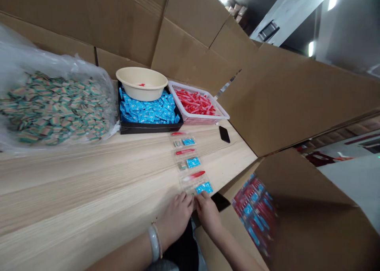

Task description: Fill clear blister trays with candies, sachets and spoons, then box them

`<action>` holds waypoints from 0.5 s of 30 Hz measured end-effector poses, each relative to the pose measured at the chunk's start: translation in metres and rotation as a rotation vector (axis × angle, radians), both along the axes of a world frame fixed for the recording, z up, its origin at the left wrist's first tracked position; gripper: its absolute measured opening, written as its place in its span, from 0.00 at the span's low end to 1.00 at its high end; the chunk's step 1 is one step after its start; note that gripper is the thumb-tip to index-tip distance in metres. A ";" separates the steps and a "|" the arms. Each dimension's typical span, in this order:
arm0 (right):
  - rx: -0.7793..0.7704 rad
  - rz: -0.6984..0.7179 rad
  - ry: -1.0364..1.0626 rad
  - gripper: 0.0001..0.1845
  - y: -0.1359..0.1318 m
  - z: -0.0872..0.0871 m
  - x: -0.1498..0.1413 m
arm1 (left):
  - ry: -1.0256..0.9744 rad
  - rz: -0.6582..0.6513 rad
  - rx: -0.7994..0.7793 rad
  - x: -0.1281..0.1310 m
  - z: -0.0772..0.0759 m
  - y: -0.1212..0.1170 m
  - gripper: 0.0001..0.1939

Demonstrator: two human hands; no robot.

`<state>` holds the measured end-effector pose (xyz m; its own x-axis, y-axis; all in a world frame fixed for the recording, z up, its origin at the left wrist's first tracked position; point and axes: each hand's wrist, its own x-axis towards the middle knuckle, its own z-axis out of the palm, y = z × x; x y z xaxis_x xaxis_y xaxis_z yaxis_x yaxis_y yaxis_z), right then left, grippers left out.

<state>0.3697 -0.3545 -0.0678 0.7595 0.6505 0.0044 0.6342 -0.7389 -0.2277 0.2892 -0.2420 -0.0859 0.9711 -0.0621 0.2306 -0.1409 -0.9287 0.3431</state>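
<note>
I count two bare hands of mine, my left hand point(175, 219) and my right hand point(208, 215). Three clear plastic packets point(190, 163) lie in a row, each with one red plastic razor point(194, 176) and one blue square sachet point(204, 188). Beyond sit one black rectangular phone point(224, 134), one round cream plastic basin point(141, 83), one black rectangular tray point(148, 129), and one white plastic mesh basket point(196, 120).

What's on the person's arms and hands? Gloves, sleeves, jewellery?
No gloves: the left hand and right hand are bare, and the forearms show no sleeves. The left wrist wears a pale, glossy bangle and a thin gold-coloured bracelet.
</note>
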 end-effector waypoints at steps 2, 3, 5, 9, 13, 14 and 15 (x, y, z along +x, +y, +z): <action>-0.007 -0.019 -0.008 0.15 0.002 -0.002 -0.004 | 0.015 0.001 0.006 0.001 0.000 -0.001 0.15; 0.008 -0.018 -0.010 0.16 0.002 -0.002 -0.005 | 0.019 0.002 0.011 0.001 0.001 -0.001 0.15; 0.068 0.005 0.001 0.15 0.001 -0.003 -0.006 | 0.020 -0.001 0.021 0.002 0.003 0.000 0.15; 0.246 0.063 0.059 0.13 -0.009 -0.005 0.000 | 0.023 -0.019 0.018 0.005 0.009 0.001 0.13; 0.379 -0.005 -0.031 0.12 -0.021 -0.007 0.022 | 0.032 -0.029 0.025 0.005 0.014 0.002 0.15; 0.366 -0.053 -0.109 0.12 -0.024 -0.007 0.030 | 0.035 -0.028 0.031 0.005 0.014 0.002 0.16; 0.331 -0.104 -0.190 0.12 -0.026 -0.008 0.039 | 0.037 -0.030 0.038 0.005 0.015 0.002 0.17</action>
<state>0.4085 -0.3805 -0.0757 0.7868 0.5101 0.3476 0.6135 -0.7079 -0.3499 0.2939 -0.2400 -0.0709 0.9764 -0.0990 0.1918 -0.1565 -0.9368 0.3130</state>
